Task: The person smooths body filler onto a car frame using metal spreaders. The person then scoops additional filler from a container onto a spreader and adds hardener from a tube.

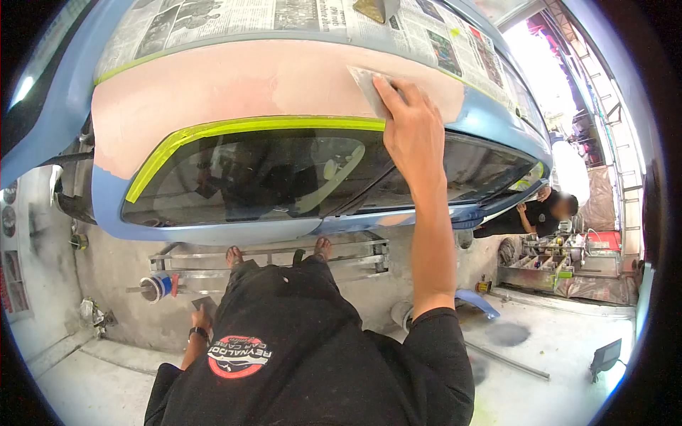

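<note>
My right hand [414, 124] is closed on a flat grey spreader [369, 89], whose blade lies against the pinkish filler [249, 78] on the blue car's [284, 232] upper side. Below the filler, green tape [213, 129] borders the dark side window [270, 174]. Newspaper [249, 25] covers the area above, with another metal-edged piece [371, 9] lying on it at the top. Low beside my body, my left hand [202, 319] grips a dark flat plate [204, 304]; its fingers show only in part.
A metal frame [284, 257] lies near my bare feet, with a white and blue bucket [157, 287] to its left. Another person [543, 214] is beside the car at the right. A blue panel [477, 302] and a lamp [606, 358] stand lower right.
</note>
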A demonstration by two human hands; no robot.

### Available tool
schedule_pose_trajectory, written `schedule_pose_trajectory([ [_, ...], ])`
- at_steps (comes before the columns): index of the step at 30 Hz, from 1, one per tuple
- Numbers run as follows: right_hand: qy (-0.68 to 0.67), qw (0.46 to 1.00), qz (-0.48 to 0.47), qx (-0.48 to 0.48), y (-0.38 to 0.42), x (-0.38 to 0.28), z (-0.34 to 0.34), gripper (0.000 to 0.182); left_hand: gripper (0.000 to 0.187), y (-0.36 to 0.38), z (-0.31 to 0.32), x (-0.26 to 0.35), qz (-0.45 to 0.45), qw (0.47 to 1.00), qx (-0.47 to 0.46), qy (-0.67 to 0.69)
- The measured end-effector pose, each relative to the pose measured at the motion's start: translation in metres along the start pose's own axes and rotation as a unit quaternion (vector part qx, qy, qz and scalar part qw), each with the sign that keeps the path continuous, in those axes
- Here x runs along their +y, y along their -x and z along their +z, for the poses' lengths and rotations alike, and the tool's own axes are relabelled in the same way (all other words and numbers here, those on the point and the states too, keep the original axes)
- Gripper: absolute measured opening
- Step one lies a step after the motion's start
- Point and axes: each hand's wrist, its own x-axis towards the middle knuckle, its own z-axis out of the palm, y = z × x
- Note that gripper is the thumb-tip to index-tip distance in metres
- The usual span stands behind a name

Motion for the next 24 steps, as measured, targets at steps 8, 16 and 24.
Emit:
schedule_pose_trajectory([
  [8,-0.006,0.999,-0.031,-0.004,-0.033,0.002,0.004,0.038,0.059,0.003,0.014,-0.009,-0.022,0.999,-0.003,0.032],
  [16,0.007,0.999,-0.034,-0.031,-0.024,-0.003,0.01,0.05,0.059,0.004,0.015,-0.013,-0.032,0.999,-0.002,0.041],
  [24,0.033,0.998,-0.058,0.019,0.029,-0.021,0.04,0.074,0.058,0.008,0.005,-0.005,-0.029,0.999,0.005,0.042],
])
